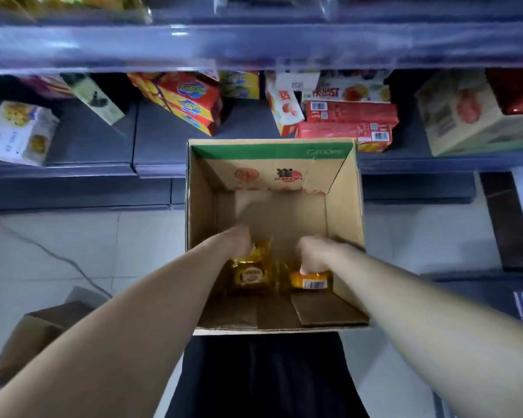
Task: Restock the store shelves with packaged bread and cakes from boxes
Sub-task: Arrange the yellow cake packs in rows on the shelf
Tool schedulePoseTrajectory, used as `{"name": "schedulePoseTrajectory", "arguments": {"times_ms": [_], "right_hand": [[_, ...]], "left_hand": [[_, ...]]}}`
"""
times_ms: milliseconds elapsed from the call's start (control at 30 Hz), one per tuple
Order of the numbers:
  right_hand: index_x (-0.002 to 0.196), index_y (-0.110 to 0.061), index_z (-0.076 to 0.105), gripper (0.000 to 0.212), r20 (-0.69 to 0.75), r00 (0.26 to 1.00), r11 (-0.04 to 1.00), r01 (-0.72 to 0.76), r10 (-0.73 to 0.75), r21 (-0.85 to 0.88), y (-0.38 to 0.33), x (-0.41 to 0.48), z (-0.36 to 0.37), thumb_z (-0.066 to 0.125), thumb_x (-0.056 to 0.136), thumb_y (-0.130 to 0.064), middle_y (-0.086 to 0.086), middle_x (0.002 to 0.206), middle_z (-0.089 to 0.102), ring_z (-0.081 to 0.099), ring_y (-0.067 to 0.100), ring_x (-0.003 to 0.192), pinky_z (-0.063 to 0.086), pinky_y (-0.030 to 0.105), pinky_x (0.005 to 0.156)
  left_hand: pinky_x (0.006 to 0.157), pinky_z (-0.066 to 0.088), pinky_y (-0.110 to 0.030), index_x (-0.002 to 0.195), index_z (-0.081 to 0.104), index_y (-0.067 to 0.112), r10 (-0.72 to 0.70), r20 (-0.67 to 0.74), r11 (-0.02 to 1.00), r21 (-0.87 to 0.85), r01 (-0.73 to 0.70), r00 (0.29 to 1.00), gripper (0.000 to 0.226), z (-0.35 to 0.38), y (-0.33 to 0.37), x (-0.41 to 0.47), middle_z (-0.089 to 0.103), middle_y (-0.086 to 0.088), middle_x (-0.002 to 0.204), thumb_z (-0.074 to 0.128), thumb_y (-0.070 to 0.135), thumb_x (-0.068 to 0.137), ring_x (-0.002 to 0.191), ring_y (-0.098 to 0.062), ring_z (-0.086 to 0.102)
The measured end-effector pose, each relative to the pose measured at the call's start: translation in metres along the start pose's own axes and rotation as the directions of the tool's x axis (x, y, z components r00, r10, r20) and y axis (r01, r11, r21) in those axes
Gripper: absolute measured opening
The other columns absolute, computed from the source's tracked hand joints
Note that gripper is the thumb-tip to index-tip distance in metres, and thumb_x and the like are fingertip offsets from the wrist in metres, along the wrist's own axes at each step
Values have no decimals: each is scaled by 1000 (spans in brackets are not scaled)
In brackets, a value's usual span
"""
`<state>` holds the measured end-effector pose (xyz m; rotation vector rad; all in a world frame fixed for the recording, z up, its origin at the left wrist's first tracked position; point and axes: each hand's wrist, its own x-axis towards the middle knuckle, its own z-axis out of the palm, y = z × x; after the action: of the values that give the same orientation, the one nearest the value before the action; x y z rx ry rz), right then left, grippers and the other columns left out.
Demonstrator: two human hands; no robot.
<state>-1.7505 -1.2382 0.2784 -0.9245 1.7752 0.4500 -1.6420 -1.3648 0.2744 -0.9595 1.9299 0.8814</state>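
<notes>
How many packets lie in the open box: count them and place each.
2. A yellow packet gripped by the left hand; an orange packet gripped by the right hand. The hands may hide others.

Dim bluish light; overall motion blur; wide-angle bending at edges; shadowed box [200, 206] interior.

Left hand [239, 241], right hand [313, 255]: both curled.

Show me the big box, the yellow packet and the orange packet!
big box [272, 173]: head view, on its far inside wall.
yellow packet [251, 276]: head view, on its front label.
orange packet [311, 283]: head view, beside its barcode.
</notes>
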Motion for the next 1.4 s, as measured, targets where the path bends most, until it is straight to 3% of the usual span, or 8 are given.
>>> {"name": "schedulePoseTrajectory", "arguments": {"times_ms": [167,367,500,767,833,1033,1200,1400], "right_hand": [[123,-7,58,43,97,995,993,10,1,-114,1,20,17,70,84,-21,9,121,60,59,24,107,51,32,86],[110,-8,61,36,106,993,989,74,-61,-125,8,9,-3,71,81,-26,6,98,60,57,19,84,48,28,67],[123,-9,51,48,-115,991,986,79,-62,150,5,-34,-50,68,83,-27,7,110,58,58,23,94,50,30,75],[111,-12,59,29,-246,957,678,283,-152,679,10,-168,-154,67,83,-8,12,110,68,66,25,93,54,37,78],[106,-15,60,25,-286,942,613,332,-175,718,9,-196,-172,62,85,-1,13,105,69,65,26,93,54,36,78],[99,-24,63,43,-566,805,622,537,-178,569,-15,-262,-228,59,78,14,0,100,59,55,16,91,45,29,78],[81,-25,70,52,-798,555,636,708,-234,306,-44,-290,-271,53,79,24,-14,103,59,61,14,96,54,24,78],[91,-19,68,54,-747,614,555,725,-254,407,-64,-287,-297,47,75,28,-1,114,58,62,24,99,56,25,74]], "left_hand": [[96,43,-33,131,50,4,0,4,1000,-11,0,1000,41,15,4,10,55,-15,131,56,9,90,116,-28,55],[75,50,-30,133,44,5,29,-74,998,-59,-34,997,52,-18,23,-18,55,-16,125,57,1,84,112,-31,58],[77,47,-27,147,22,13,70,-158,946,-303,-116,985,82,-57,37,-55,48,-10,130,68,9,79,110,-24,53],[62,48,-24,84,59,19,203,-285,744,-578,-336,937,28,-154,48,-165,59,-1,72,75,0,72,67,-13,54],[62,48,-25,93,63,11,185,-332,706,-610,-360,925,28,-178,48,-188,62,-1,68,77,1,71,66,-14,56],[87,54,-35,132,45,10,117,-476,521,-718,-462,872,74,-238,46,-241,68,-15,111,81,6,67,103,-27,65],[68,49,-27,114,52,14,-27,-604,280,-769,-574,797,51,-280,33,-267,69,-2,78,77,2,72,65,-11,61],[53,54,-24,139,42,8,-83,-586,172,-805,-567,806,77,-309,11,-274,70,-5,93,79,6,71,79,-14,64]]}}
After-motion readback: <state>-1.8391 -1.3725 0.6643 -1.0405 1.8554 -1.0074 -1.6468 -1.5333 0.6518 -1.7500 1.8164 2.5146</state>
